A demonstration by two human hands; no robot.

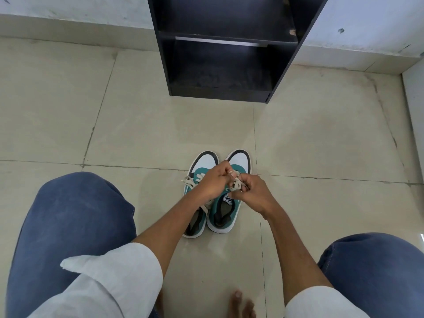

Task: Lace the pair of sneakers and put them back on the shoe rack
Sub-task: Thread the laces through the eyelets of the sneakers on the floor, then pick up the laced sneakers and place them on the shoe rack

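Note:
Two teal, white and black sneakers stand side by side on the floor, toes pointing away from me: the left sneaker (202, 165) and the right sneaker (241, 160). Both hands work over the right sneaker's tongue. My left hand (212, 182) pinches the cream lace (236, 185) from the left, and my right hand (253, 191) grips it from the right. Loose cream lace (188, 180) lies across the left sneaker. The black shoe rack (220, 65) stands ahead against the wall, and the shelves I can see hold nothing.
Beige floor tiles (137, 134) spread between the sneakers and the rack. My knees in blue trousers flank the view at left (73, 214) and right (376, 267). A bare foot (241, 304) shows at the bottom. A wall edge (413, 99) rises at the right.

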